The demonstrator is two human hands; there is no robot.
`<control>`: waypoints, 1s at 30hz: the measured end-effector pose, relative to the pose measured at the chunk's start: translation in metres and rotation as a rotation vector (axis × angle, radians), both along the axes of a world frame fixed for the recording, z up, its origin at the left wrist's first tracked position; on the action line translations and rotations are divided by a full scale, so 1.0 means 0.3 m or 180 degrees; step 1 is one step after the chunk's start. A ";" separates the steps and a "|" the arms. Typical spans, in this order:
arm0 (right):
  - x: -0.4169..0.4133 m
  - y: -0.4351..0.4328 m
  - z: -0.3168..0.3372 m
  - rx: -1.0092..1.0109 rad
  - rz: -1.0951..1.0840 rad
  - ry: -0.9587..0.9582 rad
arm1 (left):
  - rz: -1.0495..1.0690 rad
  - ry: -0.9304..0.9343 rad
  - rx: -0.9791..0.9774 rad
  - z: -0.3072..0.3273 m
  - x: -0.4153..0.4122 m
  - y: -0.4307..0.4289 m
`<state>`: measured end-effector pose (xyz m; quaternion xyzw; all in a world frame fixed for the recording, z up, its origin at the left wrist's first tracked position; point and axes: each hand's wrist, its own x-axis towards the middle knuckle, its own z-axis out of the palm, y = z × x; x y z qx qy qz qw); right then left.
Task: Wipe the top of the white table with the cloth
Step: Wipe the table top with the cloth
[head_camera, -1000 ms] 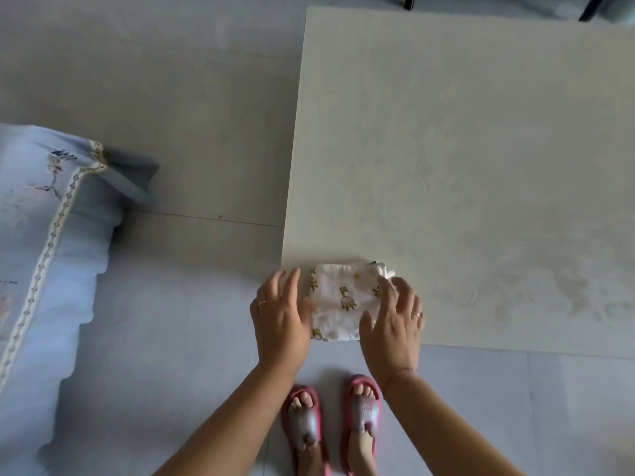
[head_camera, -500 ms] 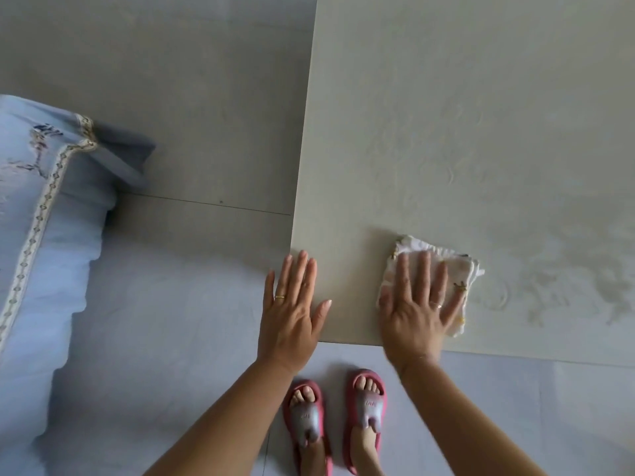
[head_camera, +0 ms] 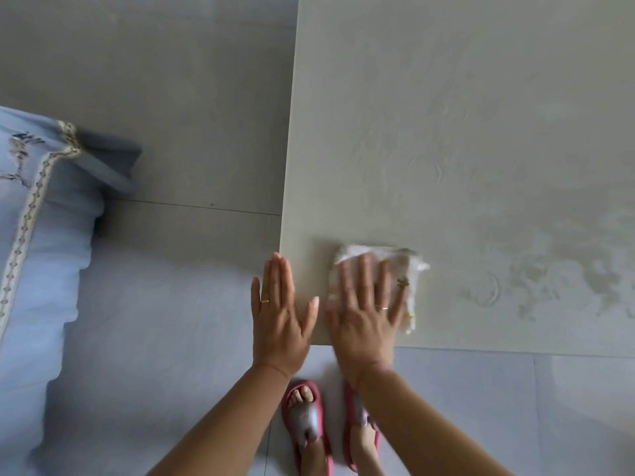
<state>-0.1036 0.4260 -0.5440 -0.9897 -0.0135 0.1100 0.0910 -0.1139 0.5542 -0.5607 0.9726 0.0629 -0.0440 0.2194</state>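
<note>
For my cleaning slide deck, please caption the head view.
Right hand presses a printed cloth flat on the white table; left hand open at its corner.

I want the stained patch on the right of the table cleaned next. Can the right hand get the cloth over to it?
Probably yes. The right hand lies flat on the cloth, and the bare table between it and the stained patch holds nothing in the way.

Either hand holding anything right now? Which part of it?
Nothing is gripped. The right hand lies flat, fingers spread, pressing the cloth onto the table from above. The left hand is open and empty at the table's corner.
</note>
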 end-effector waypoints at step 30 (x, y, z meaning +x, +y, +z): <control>0.214 -0.018 0.034 -0.0073 0.1233 0.0030 | -0.0134 0.0159 0.0448 0.023 0.011 -0.003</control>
